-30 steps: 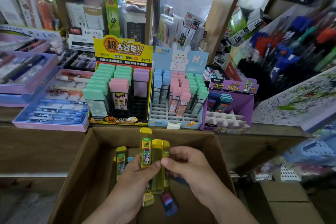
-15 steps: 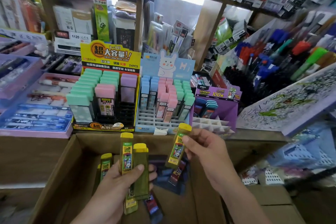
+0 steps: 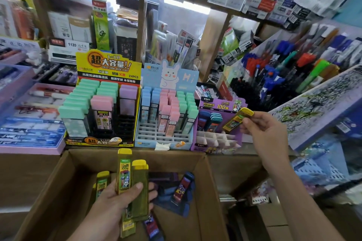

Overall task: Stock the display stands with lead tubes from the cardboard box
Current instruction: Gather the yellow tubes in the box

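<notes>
A yellow lead tube [image 3: 238, 119] reaches the purple display stand [image 3: 216, 139].

The right hand [image 3: 264, 130] pinches it just above empty slots, having carried it up from the cardboard box [image 3: 203, 182] moments ago. The left hand [image 3: 121, 199] still grips several yellow tubes [image 3: 132, 178] over the box.

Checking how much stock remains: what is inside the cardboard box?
In the cardboard box, dark blue and purple lead tubes lie loose. The left hand, gripping yellow tubes, covers what lies beneath it.

Right hand [image 3: 268, 133] carried one yellow tube [image 3: 238, 119] from box up to purple stand [image 3: 215, 139].
</notes>
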Action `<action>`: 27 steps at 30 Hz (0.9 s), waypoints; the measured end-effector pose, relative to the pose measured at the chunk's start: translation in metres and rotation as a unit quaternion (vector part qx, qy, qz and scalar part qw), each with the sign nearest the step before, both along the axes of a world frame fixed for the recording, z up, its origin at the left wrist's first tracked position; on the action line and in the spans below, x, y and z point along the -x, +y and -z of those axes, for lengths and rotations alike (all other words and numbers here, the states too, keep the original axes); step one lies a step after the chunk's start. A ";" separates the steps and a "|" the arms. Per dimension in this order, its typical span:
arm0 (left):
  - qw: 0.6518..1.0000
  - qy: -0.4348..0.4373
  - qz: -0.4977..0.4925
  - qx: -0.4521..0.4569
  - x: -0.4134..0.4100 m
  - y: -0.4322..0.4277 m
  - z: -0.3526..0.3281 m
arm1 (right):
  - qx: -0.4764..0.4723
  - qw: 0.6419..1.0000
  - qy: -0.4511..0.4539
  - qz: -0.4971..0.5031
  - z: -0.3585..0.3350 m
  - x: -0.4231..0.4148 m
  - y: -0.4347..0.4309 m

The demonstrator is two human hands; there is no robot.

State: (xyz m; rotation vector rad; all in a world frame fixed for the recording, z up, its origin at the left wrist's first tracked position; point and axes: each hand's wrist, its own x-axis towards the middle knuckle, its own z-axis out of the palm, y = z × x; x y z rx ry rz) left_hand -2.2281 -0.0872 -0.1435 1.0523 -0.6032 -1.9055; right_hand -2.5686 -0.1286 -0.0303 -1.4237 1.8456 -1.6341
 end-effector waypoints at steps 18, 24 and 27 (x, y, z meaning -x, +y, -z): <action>0.999 -0.036 -0.008 -0.024 0.000 0.000 -0.007 | -0.177 0.959 0.217 0.042 0.033 -0.002 -0.038; 0.999 -0.029 0.004 -0.027 -0.001 -0.001 -0.006 | -0.186 0.955 0.230 0.035 0.028 -0.006 -0.039; 0.999 -0.030 0.003 -0.021 -0.001 -0.002 -0.004 | -0.193 0.957 0.213 0.032 0.026 -0.006 -0.039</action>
